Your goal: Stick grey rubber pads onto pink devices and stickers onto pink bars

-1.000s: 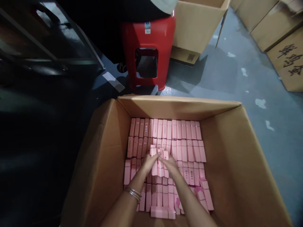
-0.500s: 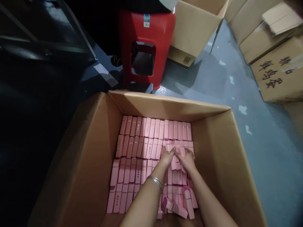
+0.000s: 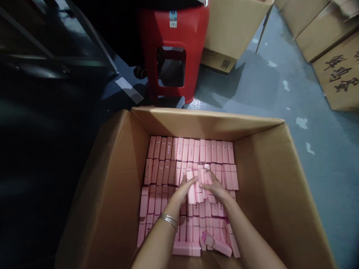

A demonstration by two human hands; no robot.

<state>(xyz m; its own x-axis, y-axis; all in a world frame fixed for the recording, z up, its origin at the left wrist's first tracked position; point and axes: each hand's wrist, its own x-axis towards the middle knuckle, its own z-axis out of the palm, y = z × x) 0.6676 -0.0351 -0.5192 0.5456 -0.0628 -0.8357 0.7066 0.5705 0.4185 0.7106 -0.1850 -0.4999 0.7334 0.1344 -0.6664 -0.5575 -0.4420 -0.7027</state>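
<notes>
The left hand [image 3: 183, 189] and the right hand [image 3: 215, 186] meet over the middle of a large, open-topped, brown cardboard carton [image 3: 266, 175], gripping a small bundle of slim, pale pink, stick-shaped cases [image 3: 198, 188] between them. The bundle lies between the two sets of fingers, its cases side by side and slightly uneven at the ends. The left fingers are clamped on its left side, with the thumb across the front; the right fingers press its right side, the thumb also in front and near the left one.

Beneath and around the hands, similar pink cases stand packed in rows [image 3: 165, 148] inside the carton. Nearer the person, one pink case [image 3: 185, 249] lies crosswise over the front row, and a tilted pink case with a darker pink end [image 3: 218, 245] rests just beside it. Silver-coloured metal bangles [image 3: 169, 220] circle the left wrist. Beyond the carton stands a red plastic stool [image 3: 175, 33].
</notes>
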